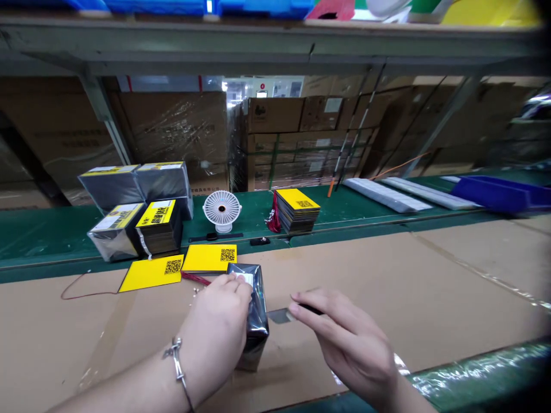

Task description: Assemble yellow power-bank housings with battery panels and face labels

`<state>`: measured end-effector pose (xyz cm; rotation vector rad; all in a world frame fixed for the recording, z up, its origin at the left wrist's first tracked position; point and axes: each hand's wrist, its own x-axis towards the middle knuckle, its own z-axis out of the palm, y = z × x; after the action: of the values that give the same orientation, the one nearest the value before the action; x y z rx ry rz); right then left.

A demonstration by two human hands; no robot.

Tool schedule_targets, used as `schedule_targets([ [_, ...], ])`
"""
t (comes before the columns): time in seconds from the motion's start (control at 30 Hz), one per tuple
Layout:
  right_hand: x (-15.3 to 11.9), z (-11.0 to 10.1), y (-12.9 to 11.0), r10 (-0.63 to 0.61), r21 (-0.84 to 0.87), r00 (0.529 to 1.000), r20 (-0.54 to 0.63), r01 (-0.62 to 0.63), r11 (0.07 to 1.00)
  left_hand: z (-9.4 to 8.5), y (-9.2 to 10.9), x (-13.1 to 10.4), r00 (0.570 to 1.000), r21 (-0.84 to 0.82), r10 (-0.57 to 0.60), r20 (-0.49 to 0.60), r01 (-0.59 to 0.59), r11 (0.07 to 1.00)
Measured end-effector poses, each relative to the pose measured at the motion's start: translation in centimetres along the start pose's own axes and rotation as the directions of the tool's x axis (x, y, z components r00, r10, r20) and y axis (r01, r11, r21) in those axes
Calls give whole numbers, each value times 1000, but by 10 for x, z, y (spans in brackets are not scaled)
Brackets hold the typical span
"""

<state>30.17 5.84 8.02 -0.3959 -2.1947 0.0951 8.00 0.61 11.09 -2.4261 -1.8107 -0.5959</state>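
Note:
A stack wrapped in dark, shiny plastic (257, 312) stands upright on the cardboard sheet, with a small white label on its top. My left hand (221, 321) grips its top and left side, fingers curled over the label. Between the thumb and fingers of my right hand (344, 332) is a knife with a flat blade (279, 315); the blade points left and its tip is close to the stack's right side. Behind my left hand lie a low pile of yellow cards (206, 257) and a single yellow card (148, 274), both with QR codes.
Wrapped stacks (116, 229) stand at the back left. A white fan (222, 209) and a taller yellow card stack (297, 211) with red tassels (274, 215) are on the green surface. A blue tray (495, 194) sits at the right. A shelf beam (258, 49) crosses above.

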Motion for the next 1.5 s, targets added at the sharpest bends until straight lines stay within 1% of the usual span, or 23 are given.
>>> schedule_targets([
  [0.07,12,4,2,-42,-19,999,25,43,999,4,-1,0,997,-75,-37,-62,32,997],
  [0.13,21,9,6,-67,-22,996,52,68,997,8,-5,-2,988,-175,-48,-145,23,984],
  [0.2,25,15,9,-81,-16,992,93,83,996,10,-11,-4,981,-282,-65,-185,10,959],
  [0.3,26,21,9,-101,-67,982,159,112,991,10,-18,-7,980,-398,-96,-172,20,917],
  [0.47,23,23,0,-169,-242,959,226,223,944,10,-24,-7,981,-509,-142,-131,56,859],
  [0.57,22,23,-5,-158,-341,954,256,242,908,11,-27,-6,979,-570,-169,-116,74,818],
  [0.63,20,22,-5,-104,-408,964,245,199,891,10,-28,-6,962,-627,-242,-126,112,771],
  [0.7,18,19,-3,-51,-396,980,194,125,910,11,-28,-5,944,-679,-302,-137,132,722],
  [0.8,16,10,-2,73,-190,993,88,-55,980,14,-28,-3,936,-748,-319,-146,106,655],
  [0.83,16,7,-3,141,-116,987,74,-132,985,16,-29,-1,929,-789,-343,-142,103,605],
  [0.9,17,1,-6,294,-30,951,94,-292,956,21,-33,5,903,-875,-411,-128,92,475],
  [0.97,20,-1,-10,409,-6,897,169,-414,910,27,-39,14,885,-930,-454,-103,76,360],
  [1.03,24,-1,-14,470,-9,850,237,-482,876,29,-42,22,886,-944,-455,-90,69,321],
  [1.1,29,0,-19,490,-31,825,282,-503,864,27,-42,26,900,-948,-428,-84,60,312],
  [1.13,32,1,-21,495,-51,817,296,-504,862,23,-41,25,908,-945,-408,-97,44,324],
  [1.17,35,0,-23,497,-74,812,307,-500,863,17,-39,23,914,-930,-383,-129,22,367],
  [1.2,37,0,-26,497,-97,808,317,-493,864,10,-37,20,924,-892,-337,-179,-8,451],
  [1.23,39,0,-28,491,-112,808,325,-483,868,2,-35,15,937,-822,-257,-236,-51,568],
  [1.27,40,-1,-29,484,-117,809,333,-474,873,-7,-33,10,950,-711,-140,-279,-107,695],
  [1.3,41,-2,-30,477,-113,809,343,-468,876,-16,-32,6,959,-569,0,-285,-169,805],
  [1.33,42,-2,-31,470,-99,808,357,-467,879,-24,-30,1,960,-423,136,-246,-233,876],
  [1.4,43,-2,-33,450,-47,797,404,-474,880,-36,-28,-5,939,-201,328,-104,-342,918],
  [1.5,44,-1,-37,406,41,789,461,-476,879,-42,-27,-7,917,-51,398,37,-396,917],
])
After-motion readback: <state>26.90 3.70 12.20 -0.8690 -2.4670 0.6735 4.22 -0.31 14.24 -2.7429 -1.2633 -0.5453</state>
